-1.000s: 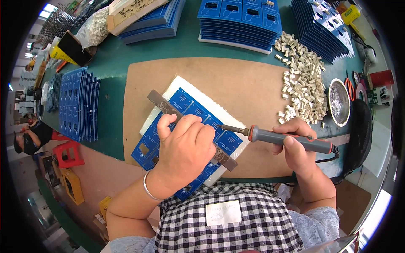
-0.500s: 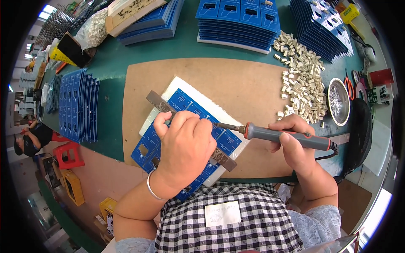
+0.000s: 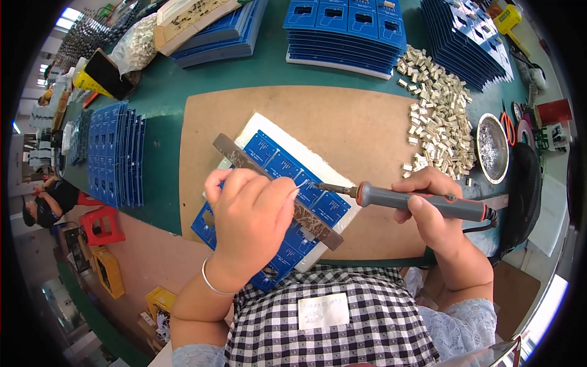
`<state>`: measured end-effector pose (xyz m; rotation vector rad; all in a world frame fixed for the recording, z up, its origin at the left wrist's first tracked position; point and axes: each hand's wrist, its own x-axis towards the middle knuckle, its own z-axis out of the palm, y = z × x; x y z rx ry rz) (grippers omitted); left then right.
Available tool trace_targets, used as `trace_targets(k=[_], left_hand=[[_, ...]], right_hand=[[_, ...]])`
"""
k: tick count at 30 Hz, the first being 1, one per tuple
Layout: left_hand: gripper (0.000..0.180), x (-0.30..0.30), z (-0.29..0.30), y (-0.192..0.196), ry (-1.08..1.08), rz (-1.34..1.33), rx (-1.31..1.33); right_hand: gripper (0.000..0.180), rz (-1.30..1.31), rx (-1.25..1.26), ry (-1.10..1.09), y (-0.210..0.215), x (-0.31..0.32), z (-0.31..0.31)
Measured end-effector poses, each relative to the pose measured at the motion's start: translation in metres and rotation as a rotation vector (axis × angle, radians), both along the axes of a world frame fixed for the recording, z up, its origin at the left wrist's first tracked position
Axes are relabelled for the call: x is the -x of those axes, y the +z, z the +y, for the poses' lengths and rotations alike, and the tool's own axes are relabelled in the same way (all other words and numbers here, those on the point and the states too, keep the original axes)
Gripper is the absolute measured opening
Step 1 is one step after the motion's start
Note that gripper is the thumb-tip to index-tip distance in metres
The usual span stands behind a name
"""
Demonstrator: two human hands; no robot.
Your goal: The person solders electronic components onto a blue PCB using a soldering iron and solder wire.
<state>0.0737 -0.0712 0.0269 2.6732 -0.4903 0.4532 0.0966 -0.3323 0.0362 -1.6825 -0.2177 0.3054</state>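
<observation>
Our right hand (image 3: 428,199) grips a grey soldering iron (image 3: 397,199), its tip pointing left over the blue circuit board (image 3: 281,164); whether it touches, we cannot tell. Our left hand (image 3: 244,217) is pinched, a thin pale wire (image 3: 302,184) leading from its fingertips toward that tip. The board lies slanted on a white pad (image 3: 249,127), near the middle of our brown work mat (image 3: 361,119), with a dark bar (image 3: 234,150) across it. To the right we have piled white connectors (image 3: 440,128) beside a metal dish (image 3: 498,174).
</observation>
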Motion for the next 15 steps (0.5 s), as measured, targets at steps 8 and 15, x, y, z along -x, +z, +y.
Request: trace_targets(k=[8,15], left_hand=[[0.014,-0.007,0.000,-0.004,0.003,-0.014,-0.064],[0.011,-0.010,-0.002,-0.008,-0.030,0.055,-0.004]], right_hand=[[0.020,-0.015,-0.119,-0.056,-0.007,0.003,0.000],[0.019,0.009,-0.088,0.011,-0.008,0.000,0.007]])
